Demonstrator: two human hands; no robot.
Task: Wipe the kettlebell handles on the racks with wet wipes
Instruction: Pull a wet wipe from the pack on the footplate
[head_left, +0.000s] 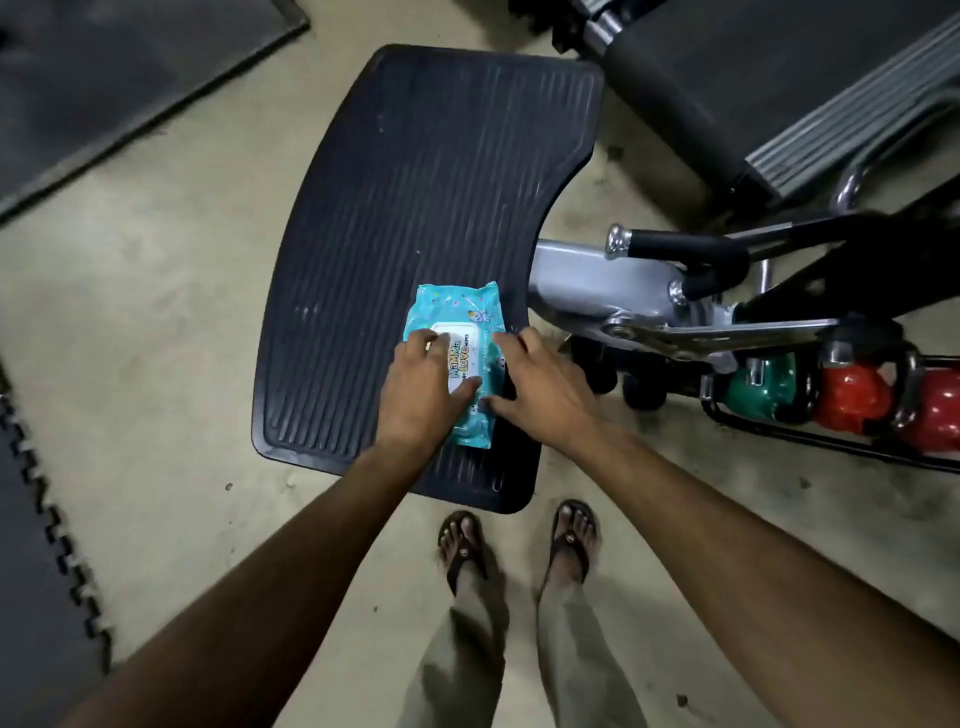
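Right now both my hands are down on the pack of wet wipes (457, 358), which lies flat on a black ribbed platform (415, 208) in front of me. My left hand (423, 395) rests on the pack's left half, fingers spread over the white flap in the middle and thumb pressed on the printed label; it lies loose on top, palm down, not closed around anything. My right hand (545, 389) sits at the pack's right edge, fingers open and fanned, fingertips touching the teal wrapper along its side. Neither hand has lifted the pack, and I cannot tell whether the flap is open, since my left hand covers part of it.

Off to my right, low by the floor, kettlebells sit in a row on a black rack (831, 441): 1 green kettlebell (761, 387) nearest me, then 2 red kettlebells (852, 397) beyond it, the far one cut off by the picture's edge. They are well apart from my hands. Grey and chrome machine parts (639, 296) stand between the platform and the rack. Below, my 2 feet in dark sandals (462, 545) stand on the pale concrete floor (156, 338), just beside the platform's near edge. Dark foam mats (36, 545) lie at my left.
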